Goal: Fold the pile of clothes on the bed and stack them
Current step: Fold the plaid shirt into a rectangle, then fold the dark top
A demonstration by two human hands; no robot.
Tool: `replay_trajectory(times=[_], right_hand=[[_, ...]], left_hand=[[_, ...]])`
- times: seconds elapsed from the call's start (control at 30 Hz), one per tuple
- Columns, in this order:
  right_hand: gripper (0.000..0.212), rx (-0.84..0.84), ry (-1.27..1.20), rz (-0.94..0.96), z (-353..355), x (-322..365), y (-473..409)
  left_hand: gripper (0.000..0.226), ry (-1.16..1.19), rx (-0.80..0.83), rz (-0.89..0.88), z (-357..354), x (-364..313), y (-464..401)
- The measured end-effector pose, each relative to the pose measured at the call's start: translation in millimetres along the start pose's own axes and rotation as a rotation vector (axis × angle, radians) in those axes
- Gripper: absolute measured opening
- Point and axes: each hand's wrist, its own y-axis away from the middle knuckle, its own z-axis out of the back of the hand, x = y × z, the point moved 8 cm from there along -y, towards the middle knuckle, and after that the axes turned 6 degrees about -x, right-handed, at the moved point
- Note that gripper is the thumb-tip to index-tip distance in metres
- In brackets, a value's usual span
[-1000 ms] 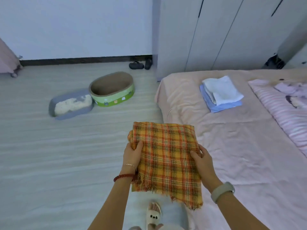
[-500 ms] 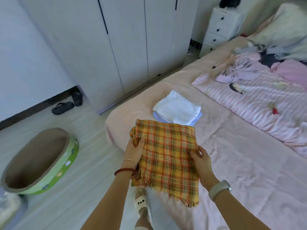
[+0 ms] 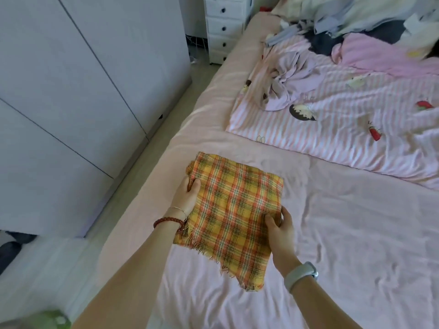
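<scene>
Currently, a folded orange-and-yellow plaid fringed cloth (image 3: pixel 234 212) is being pinched at opposite edges by the left hand (image 3: pixel 186 198) and right hand (image 3: pixel 280 230) over the pink-sheeted bed (image 3: pixel 356 233).

Folded plaid cloth (image 3: pixel 234 214) between left hand (image 3: pixel 186 198) and right hand (image 3: pixel 281 230), above pink bed (image 3: pixel 356 233).

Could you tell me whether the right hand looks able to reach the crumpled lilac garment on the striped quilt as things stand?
Probably not: the right hand grips the plaid cloth, and the lilac garment lies well up the bed.
</scene>
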Motion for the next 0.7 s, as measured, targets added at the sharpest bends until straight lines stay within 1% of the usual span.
replay_trajectory(times=[0.1,0.2,0.27,0.3,0.33,0.37,0.4,0.43,0.47,0.5,0.53,0.6,0.7], right_hand=[[0.045,-0.01,0.028,-0.011,-24,-16,-41],[0.05,0.005,0.15,-0.029,-40,-35,-66],[0.057,-0.033,0.297,-0.027,-41,-42,-69],[0.058,-0.094,0.411,0.036,-37,-39,-66],[0.056,-0.172,0.542,0.164,-36,-27,-61],[0.053,-0.238,0.671,0.328,-39,-12,-52],[0.051,-0.277,0.775,0.491,-47,1,-42],[0.051,-0.272,0.865,0.623,-59,10,-33],[0.051,-0.244,0.95,0.703,-72,11,-30],[0.051,-0.213,1.02,0.734,-83,9,-30],[0.051,-0.185,1.072,0.721,-91,2,-36],[0.053,-0.133,1.132,0.631,-98,-18,-53],[0.053,-0.057,1.217,0.539,-103,-48,-79]], left_hand=[[0.059,-0.065,0.026,0.059,-22,28,-54],[0.047,-0.197,0.032,0.098,-39,51,-84],[0.046,-0.307,-0.079,0.089,-38,53,-88],[0.049,-0.388,-0.175,0.027,-33,48,-83],[0.051,-0.486,-0.279,-0.114,-29,33,-75],[0.049,-0.567,-0.345,-0.316,-32,14,-64],[0.047,-0.63,-0.339,-0.53,-42,-3,-51],[0.047,-0.691,-0.282,-0.714,-57,-14,-39],[0.048,-0.752,-0.206,-0.819,-72,-15,-35],[0.05,-0.804,-0.143,-0.84,-82,-11,-39],[0.052,-0.84,-0.097,-0.814,-89,-2,-47],[0.055,-0.876,-0.024,-0.742,-98,21,-66],[0.058,-0.882,0.095,-0.681,-113,51,-86]])
